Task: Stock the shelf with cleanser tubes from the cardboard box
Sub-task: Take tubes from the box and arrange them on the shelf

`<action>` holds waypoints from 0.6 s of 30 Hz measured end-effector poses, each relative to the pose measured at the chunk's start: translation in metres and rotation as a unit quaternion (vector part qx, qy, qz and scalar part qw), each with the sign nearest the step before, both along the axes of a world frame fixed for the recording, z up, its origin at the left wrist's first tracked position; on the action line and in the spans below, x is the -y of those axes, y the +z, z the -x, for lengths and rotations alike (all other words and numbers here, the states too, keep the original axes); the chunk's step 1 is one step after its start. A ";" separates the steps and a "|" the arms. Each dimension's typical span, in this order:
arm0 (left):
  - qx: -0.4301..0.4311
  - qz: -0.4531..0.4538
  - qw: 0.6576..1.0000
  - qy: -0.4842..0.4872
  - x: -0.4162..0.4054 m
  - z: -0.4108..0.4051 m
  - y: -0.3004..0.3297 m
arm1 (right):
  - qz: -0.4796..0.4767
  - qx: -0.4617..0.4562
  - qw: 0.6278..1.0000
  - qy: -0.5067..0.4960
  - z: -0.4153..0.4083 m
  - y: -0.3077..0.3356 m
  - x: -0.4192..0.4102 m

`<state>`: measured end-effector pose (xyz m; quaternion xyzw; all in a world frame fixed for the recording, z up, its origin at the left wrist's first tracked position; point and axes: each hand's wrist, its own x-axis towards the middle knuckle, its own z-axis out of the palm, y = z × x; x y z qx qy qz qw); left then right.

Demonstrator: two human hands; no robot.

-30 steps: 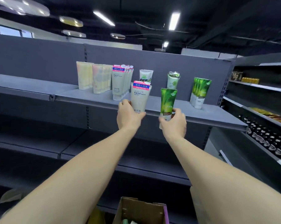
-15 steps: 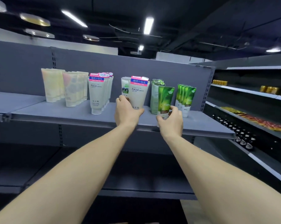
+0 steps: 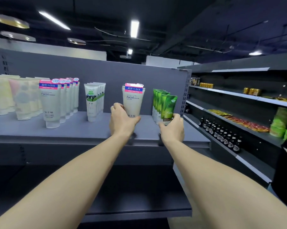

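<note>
Two tubes going onto the shelf (image 3: 83, 129) at once: my left hand (image 3: 123, 120) has fingers clamped on the white cleanser tube (image 3: 133, 100), my right hand (image 3: 172, 128) grips the green tube (image 3: 168, 107) fronting its row, and next I set both upright and let go.

Five pink-capped Facial tubes (image 3: 51, 103) in a row plus one held (image 3: 133, 100), four green tubes (image 3: 167, 106).

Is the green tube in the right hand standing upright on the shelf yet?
Upright, leaning slightly; the green tube is cap-down at the front of its row. The right hand hides its base, so shelf contact cannot be told.
</note>
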<state>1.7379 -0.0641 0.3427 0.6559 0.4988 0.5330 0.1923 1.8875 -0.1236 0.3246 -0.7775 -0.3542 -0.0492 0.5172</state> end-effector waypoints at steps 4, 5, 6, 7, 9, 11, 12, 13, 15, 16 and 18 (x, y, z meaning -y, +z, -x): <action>-0.006 -0.004 1.000 0.014 -0.004 -0.022 -0.003 | 0.006 -0.001 1.000 0.023 -0.020 0.000 -0.015; -0.008 -0.004 1.000 0.017 -0.005 -0.024 -0.003 | 0.007 -0.002 1.000 0.026 -0.022 0.000 -0.018; -0.010 -0.006 1.000 0.020 -0.007 -0.027 -0.003 | 0.008 -0.003 0.999 0.032 -0.025 0.000 -0.022; -0.012 -0.009 1.000 0.022 -0.009 -0.029 -0.003 | 0.009 -0.004 0.999 0.039 -0.027 0.000 -0.025; -0.012 -0.013 1.000 0.026 -0.012 -0.031 -0.002 | 0.016 -0.004 0.998 0.054 -0.032 -0.001 -0.031; -0.010 -0.013 0.999 0.028 -0.015 -0.033 -0.002 | 0.021 -0.005 0.998 0.057 -0.035 -0.002 -0.036; -0.010 -0.012 0.999 0.030 -0.017 -0.034 -0.002 | 0.022 -0.006 0.998 0.055 -0.036 -0.002 -0.039; -0.009 -0.011 0.999 0.033 -0.019 -0.035 -0.003 | 0.025 -0.008 0.998 0.054 -0.037 -0.002 -0.041; -0.007 -0.009 0.999 0.037 -0.023 -0.035 -0.004 | 0.032 -0.012 0.998 0.056 -0.038 0.000 -0.046; -0.005 -0.007 0.999 0.037 -0.025 -0.035 -0.005 | 0.036 -0.014 0.998 0.056 -0.038 0.001 -0.048; -0.005 -0.005 0.999 0.040 -0.028 -0.035 -0.005 | 0.043 -0.017 0.997 0.055 -0.040 0.002 -0.053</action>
